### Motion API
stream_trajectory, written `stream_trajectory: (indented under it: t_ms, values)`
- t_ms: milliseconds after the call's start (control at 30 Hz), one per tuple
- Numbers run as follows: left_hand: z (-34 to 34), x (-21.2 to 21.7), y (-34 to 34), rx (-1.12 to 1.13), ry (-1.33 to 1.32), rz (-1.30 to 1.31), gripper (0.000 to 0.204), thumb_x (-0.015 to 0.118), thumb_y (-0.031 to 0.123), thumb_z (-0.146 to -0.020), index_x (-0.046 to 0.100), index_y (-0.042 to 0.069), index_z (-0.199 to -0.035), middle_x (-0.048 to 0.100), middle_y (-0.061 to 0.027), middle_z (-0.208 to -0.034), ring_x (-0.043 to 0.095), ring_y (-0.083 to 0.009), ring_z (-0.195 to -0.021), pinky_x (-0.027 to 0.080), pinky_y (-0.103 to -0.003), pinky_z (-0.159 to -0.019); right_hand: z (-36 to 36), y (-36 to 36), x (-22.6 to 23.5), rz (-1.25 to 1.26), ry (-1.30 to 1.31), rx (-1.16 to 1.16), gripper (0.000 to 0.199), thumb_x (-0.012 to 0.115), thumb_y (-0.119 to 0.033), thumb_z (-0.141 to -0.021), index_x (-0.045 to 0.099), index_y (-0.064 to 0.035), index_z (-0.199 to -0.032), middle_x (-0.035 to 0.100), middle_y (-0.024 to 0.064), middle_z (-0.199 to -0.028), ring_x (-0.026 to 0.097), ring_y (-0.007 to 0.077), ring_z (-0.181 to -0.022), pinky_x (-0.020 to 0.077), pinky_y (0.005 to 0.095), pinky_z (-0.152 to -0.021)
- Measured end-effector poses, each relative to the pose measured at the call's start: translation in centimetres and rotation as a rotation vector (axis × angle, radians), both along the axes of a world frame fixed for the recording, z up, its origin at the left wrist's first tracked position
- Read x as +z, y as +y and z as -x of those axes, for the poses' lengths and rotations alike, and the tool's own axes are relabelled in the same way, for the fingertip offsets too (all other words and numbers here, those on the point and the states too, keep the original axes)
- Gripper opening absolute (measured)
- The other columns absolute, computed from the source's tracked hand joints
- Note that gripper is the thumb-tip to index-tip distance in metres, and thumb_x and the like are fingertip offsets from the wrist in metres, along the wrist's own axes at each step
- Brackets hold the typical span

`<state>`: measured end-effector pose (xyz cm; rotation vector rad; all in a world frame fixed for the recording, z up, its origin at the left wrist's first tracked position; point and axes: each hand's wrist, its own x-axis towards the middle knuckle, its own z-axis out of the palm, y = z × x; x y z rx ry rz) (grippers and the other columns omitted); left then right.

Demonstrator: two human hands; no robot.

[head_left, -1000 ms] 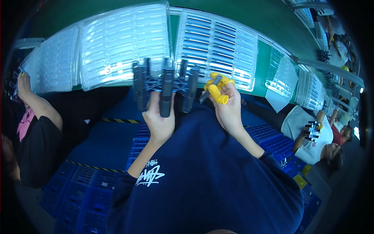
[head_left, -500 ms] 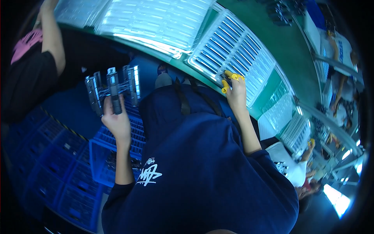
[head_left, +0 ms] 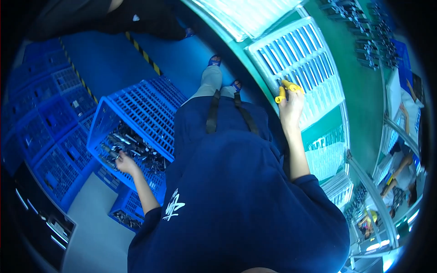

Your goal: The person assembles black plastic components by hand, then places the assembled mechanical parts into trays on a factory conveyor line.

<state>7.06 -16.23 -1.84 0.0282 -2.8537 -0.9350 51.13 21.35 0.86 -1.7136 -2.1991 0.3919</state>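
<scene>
My left hand (head_left: 126, 164) reaches into the mouth of a tilted blue plastic crate (head_left: 141, 107) on my left. Its fingers are curled at a grey metal part (head_left: 108, 154), among a heap of dark metal parts (head_left: 132, 143) that partly hides where they grip. On the right, my right hand (head_left: 292, 109) is closed round yellow-handled pliers (head_left: 290, 87). Their dark jaws point at the near edge of a clear plastic tray (head_left: 314, 98), which holds rows of shiny metal bars (head_left: 296, 43).
The tray lies on a green-topped workbench (head_left: 334, 125); more clear trays (head_left: 255, 13) sit beyond it. Stacked blue crates (head_left: 59, 113) stand at far left, and a lower blue crate (head_left: 129, 207) is beside me. Another person's dark-clothed legs (head_left: 150, 20) are at upper left.
My left hand has moved down and back from mid-air into the crate with the metal part of several bars. My right hand stays at the tray with the pliers. My view has turned left.
</scene>
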Motion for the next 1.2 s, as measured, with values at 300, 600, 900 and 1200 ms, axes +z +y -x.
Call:
stream_trajectory:
  t_ms: [300,600,900,1200]
  values:
    - [-7.6,-8.9,-7.3,0.528,-0.708,-0.243,0.013,0.063,0.013,-0.080,0.054,0.006,-0.074,0.059,-0.0059,-0.058,0.051,-0.0146,-0.041,0.037,-0.029,-0.036,-3.8,-1.4,1.9,-0.171,-0.018,0.065,0.026,0.060,0.005,-0.077,0.063,0.0027,-0.102,0.061,0.0179,-0.104,0.056,0.0320,-0.102,0.0422,0.0383,-0.090]
    - [-3.4,-10.5,-13.1,0.527,-1.202,-0.143,0.026,0.050,0.030,-0.090,0.055,0.010,-0.075,0.056,-0.0015,-0.058,0.047,-0.0113,-0.042,0.035,-0.023,-0.038,-3.0,-1.5,-1.6,-0.066,0.244,-0.078,0.025,0.063,-0.001,-0.076,0.064,-0.0014,-0.101,0.060,0.0162,-0.108,0.054,0.0334,-0.104,0.0416,0.0393,-0.091]
    - [-0.8,-4.6,-6.2,0.159,-0.370,0.531,0.030,0.057,0.020,-0.065,0.060,-0.009,-0.074,0.063,-0.0238,-0.079,0.060,-0.0362,-0.065,0.048,-0.047,-0.066,-4.5,-1.5,-1.6,-0.137,0.099,0.047,0.029,0.063,0.005,-0.069,0.066,-0.0045,-0.096,0.063,0.0137,-0.104,0.054,0.0319,-0.107,0.0423,0.0382,-0.090]
    - [-2.3,8.2,16.7,-0.536,0.131,-0.008,0.021,0.058,0.018,-0.086,0.062,0.001,-0.099,0.065,-0.0089,-0.089,0.059,-0.0149,-0.077,0.047,-0.027,-0.071,-5.3,-1.0,0.0,-0.212,0.216,-0.053,0.025,0.063,0.002,-0.074,0.065,-0.0034,-0.099,0.061,0.0164,-0.105,0.059,0.0318,-0.098,0.0484,0.0381,-0.082]
